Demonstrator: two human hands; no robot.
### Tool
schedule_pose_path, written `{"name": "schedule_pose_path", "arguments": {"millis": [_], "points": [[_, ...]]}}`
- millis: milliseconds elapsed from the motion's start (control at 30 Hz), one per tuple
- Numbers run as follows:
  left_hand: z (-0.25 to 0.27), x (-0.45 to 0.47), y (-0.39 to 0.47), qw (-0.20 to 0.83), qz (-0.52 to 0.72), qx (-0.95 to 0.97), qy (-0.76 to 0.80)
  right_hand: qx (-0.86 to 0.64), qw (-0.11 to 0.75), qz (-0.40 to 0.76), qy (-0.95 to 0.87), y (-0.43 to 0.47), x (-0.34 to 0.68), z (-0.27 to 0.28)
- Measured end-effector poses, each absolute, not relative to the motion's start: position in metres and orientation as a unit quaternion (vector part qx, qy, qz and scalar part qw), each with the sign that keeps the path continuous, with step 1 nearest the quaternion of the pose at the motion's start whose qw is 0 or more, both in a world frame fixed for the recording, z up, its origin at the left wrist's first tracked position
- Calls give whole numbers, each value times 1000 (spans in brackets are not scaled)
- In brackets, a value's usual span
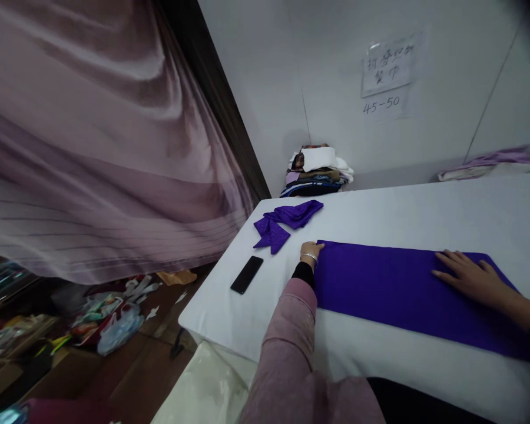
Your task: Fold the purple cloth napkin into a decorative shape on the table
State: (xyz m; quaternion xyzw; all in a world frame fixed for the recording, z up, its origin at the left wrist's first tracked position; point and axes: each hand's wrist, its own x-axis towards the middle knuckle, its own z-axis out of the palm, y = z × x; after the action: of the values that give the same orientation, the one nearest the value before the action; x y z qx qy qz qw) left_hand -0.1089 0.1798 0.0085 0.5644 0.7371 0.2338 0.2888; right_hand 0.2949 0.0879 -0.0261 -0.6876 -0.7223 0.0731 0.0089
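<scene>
A purple cloth napkin (380,288), folded into a long flat rectangle, lies across the white-covered table (242,318). At its far left corner is my left hand (310,250), with a bracelet on the wrist and the fingers closed on the cloth edge. My right hand (472,274) rests flat on the far right part of the napkin, fingers stretched out. Left of my left hand sits a second purple cloth (271,232), folded and twisted into a bow-like shape with pointed ends. A black phone (247,274) lies nearer the table's left edge.
Behind the table stands a stack of folded clothes (315,171) against the wall. A lilac cloth (490,163) lies along the back right. Handwritten paper signs (387,70) hang above. A large draped curtain (92,147) and bags (119,327) on the floor are at left.
</scene>
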Motion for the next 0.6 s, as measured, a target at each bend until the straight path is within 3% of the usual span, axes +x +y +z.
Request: {"name": "schedule_pose_path", "arguments": {"millis": [333,600], "points": [[22,-110,187,284,163,552,767,-677,21,58,-733,93,288,-29],[19,-111,189,263,136,563,772,-522,111,84,-842,111,150,-7]]}}
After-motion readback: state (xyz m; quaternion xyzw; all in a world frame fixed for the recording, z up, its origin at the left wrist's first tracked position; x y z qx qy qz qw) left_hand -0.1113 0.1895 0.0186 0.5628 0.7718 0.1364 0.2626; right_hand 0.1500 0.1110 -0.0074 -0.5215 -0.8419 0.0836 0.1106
